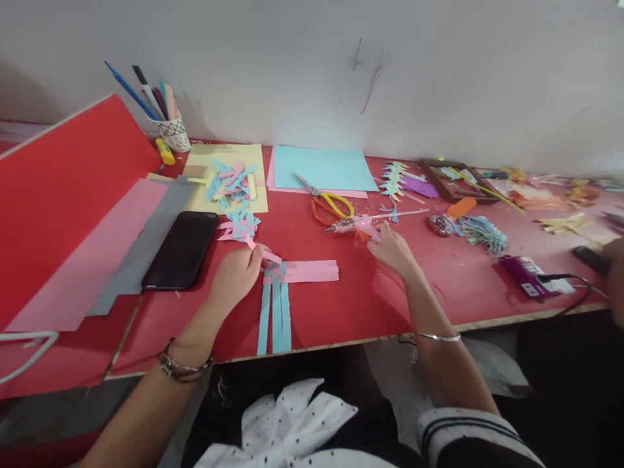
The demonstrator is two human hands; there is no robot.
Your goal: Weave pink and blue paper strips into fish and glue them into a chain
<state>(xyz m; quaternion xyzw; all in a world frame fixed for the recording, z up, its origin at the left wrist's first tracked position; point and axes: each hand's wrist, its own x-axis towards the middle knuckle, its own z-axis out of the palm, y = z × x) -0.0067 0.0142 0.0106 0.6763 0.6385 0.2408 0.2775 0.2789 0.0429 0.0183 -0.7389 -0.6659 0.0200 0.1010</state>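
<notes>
My left hand [241,273] pinches a pink paper strip [270,257] at the upper left corner of a weave of paper strips. Pink strips [314,271] run out to the right of that weave, and blue strips [277,318] hang down toward the table's front edge. My right hand [391,247] is closed around the handle of a pink glue gun [358,224], its nozzle pointing left and a clear glue stick trailing right. Behind the gun lie scissors [336,203] with yellow and orange handles. A small finished-looking woven piece [242,225] rests just beyond my left hand.
A black phone [181,250] lies left of my left arm. Cut paper pieces [234,182] cover a yellow sheet [253,156]; blue paper [326,166] lies at the back. A pen cup [174,133] stands back left. Right are a purple box [526,276] with a cable and another person's hand [615,279].
</notes>
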